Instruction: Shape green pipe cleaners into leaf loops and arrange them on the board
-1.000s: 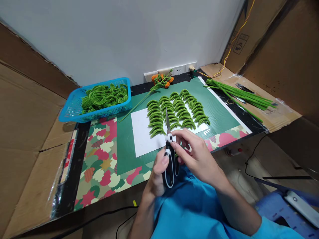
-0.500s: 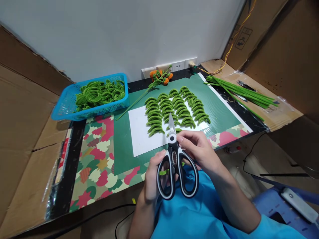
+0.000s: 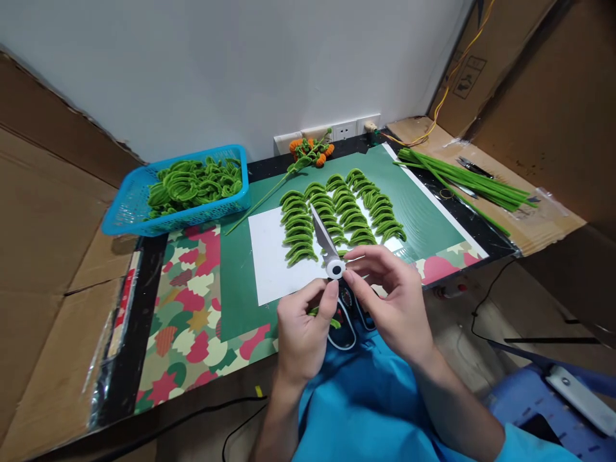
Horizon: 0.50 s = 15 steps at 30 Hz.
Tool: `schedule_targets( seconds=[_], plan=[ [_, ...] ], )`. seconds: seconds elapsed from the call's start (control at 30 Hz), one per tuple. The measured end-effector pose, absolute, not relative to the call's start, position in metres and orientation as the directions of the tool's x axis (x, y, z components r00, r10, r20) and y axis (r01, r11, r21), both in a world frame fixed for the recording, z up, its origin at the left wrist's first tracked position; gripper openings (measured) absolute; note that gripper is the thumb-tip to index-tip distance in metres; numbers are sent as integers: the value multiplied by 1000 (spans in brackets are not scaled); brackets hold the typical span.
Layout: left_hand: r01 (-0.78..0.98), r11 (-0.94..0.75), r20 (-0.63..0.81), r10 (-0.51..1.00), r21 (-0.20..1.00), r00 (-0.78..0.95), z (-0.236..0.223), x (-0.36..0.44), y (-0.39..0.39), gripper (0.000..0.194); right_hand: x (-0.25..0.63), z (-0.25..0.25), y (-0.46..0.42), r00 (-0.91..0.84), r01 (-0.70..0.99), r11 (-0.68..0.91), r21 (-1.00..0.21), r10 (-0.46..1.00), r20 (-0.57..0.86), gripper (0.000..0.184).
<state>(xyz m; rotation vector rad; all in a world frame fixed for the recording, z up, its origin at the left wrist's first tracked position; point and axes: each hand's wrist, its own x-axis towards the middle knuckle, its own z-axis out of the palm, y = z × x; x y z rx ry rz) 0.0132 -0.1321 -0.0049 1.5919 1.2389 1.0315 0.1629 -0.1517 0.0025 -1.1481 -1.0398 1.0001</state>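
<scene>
Remotely I am watching the right hand [image 3: 402, 305], whose fingers are grasping the scissors [image 3: 335, 269] at the near edge of the white paper [image 3: 269, 260]; the left hand [image 3: 303, 333] is holding a green strip [image 3: 335, 323].

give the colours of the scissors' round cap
The round cap is white with a black centre; head view.

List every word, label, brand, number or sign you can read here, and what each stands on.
Words, brands, numbers: none that can be read.
Right-hand cardboard panel: a framed printed sign, too small and blurred to make out.
Red-and-white strip at the left: any print is too blurred to read.
</scene>
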Motion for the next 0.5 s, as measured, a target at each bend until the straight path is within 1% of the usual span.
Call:
schedule_targets(
  seconds=[0.1, 0.2, 0.33, 0.43, 0.5],
  plan=[
    [322, -205, 179, 978, 924, 110, -7, 20, -134, 34, 156, 3, -156, 280, 24, 198, -980, 940, 197, 14],
    [379, -240, 234, 970, 894, 62, -9, 23, -137, 20, 152, 3, -158, 314, 79, 207, -975, 923, 221, 9],
    [427, -302, 316, 948, 852, 41, -8, 24, -140, 17, 147, 3, -159, 348, 106, 237, -966, 901, 259, 11],
    [441, -368, 380, 923, 818, 66, -5, 23, -141, 13, 145, 5, -160, 356, 77, 270, -960, 892, 280, 14],
    [470, -427, 443, 893, 773, 83, -4, 21, -141, 9, 145, 6, -160, 341, 59, 288, -956, 894, 290, 14]
  ],
)
